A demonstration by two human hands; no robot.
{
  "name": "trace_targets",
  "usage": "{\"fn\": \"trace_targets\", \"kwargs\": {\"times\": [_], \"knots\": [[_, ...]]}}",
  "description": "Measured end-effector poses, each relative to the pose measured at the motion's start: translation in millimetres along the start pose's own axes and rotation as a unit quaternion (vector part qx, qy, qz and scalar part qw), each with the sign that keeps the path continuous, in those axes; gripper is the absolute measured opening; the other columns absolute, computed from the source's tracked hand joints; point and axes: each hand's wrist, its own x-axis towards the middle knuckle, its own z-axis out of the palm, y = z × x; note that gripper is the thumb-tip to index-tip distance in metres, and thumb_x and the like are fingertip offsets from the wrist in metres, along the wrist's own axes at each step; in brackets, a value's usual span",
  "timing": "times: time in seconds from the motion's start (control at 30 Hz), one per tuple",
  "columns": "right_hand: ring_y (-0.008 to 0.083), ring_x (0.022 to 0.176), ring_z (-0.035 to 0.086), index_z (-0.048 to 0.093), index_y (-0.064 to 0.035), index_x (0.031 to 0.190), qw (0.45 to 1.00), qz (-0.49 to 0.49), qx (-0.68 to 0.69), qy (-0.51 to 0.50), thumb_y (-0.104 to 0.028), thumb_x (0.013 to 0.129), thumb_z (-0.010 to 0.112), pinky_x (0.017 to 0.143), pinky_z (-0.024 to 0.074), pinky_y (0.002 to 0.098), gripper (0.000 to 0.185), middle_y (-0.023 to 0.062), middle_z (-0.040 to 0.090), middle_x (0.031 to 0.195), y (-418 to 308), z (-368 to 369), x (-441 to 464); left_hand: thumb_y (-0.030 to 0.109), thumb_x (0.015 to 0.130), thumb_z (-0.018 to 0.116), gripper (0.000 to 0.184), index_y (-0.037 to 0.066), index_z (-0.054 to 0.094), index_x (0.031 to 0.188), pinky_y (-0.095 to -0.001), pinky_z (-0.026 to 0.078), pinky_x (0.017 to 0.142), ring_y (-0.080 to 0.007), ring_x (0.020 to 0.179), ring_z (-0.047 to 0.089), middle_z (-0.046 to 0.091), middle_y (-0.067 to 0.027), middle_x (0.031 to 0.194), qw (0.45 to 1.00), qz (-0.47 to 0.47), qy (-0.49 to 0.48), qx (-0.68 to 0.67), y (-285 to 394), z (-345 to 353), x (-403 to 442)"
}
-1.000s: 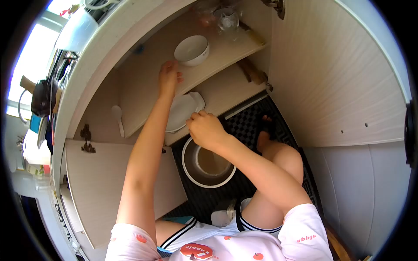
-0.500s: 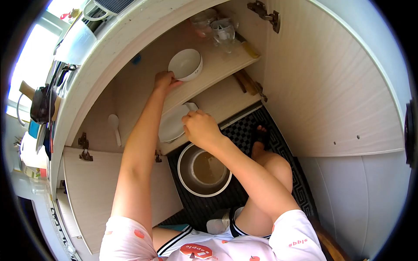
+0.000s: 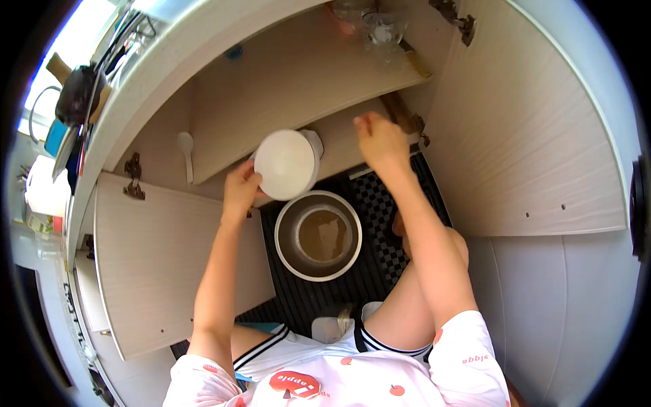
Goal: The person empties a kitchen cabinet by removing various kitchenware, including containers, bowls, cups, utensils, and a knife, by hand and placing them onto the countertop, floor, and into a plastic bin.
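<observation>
My left hand (image 3: pixel 241 188) is shut on the near left side of a white bowl (image 3: pixel 286 165), with the bowl's opening turned toward me. Just below the bowl, a metal pot (image 3: pixel 279 234) with murky brownish liquid stands on the floor mat. My right hand (image 3: pixel 381 141) hovers to the right of the bowl, before the lower cabinet space. Its fingers are curled together, and whatever they may hold cannot be made out. Behind the bowl, the edge of a white dish (image 3: pixel 314 144) shows; the bowl hides most of it.
The cabinet shelf (image 3: pixel 271 88) carries glasses (image 3: pixel 384 30) at its far end. A white spoon (image 3: pixel 186 154) leans at the left. Open cabinet doors stand on the left (image 3: pixel 183 264) and right (image 3: pixel 536 129). A dark patterned mat (image 3: pixel 380 224) covers the floor.
My left hand has brought the bowl off the shelf, toward me and down near the pot. My right hand has moved right and away from the white dish. The view has shifted slightly.
</observation>
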Motion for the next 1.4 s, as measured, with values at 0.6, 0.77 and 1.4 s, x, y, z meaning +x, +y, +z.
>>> {"fn": "trace_targets", "kwargs": {"times": [0.6,0.77,1.4], "knots": [[0.0348,0.092,0.061,0.065,-0.0074,0.099,0.999,0.004,-0.031,0.014,-0.030,0.085,0.052,0.082,0.0478,0.0429,0.029,0.0146,0.066,0.094,41,-18,-3,0.003,0.076,0.054,0.034,-0.001,0.058,0.109,-0.0369,0.052,0.067,-0.0279,0.074,0.066,0.066,-0.0206,0.085,0.973,-0.138,-0.110,0.145,-255,179,-128],[0.0364,0.085,0.063,0.065,-0.0041,0.094,0.990,0.042,-0.126,-0.053,-0.023,0.085,0.050,0.077,0.0500,0.0448,0.026,0.0198,0.065,0.090,45,-22,-2,0.002,0.077,0.053,0.036,-0.001,0.054,0.114,-0.0363,0.053,0.056,-0.0257,0.075,0.065,0.063,-0.0188,0.090,0.992,-0.105,-0.037,0.051,-231,196,-60],[0.0230,0.089,0.064,0.069,-0.0086,0.095,0.890,-0.087,-0.226,-0.386,-0.009,0.077,0.060,0.078,0.0429,0.0446,0.020,0.0070,0.069,0.093,-6,48,-64,-0.005,0.079,0.053,0.045,-0.009,0.039,0.122,-0.0349,0.061,0.068,-0.0320,0.086,0.060,0.052,-0.0214,0.109,0.926,-0.256,0.093,-0.260,-218,223,170]]}}
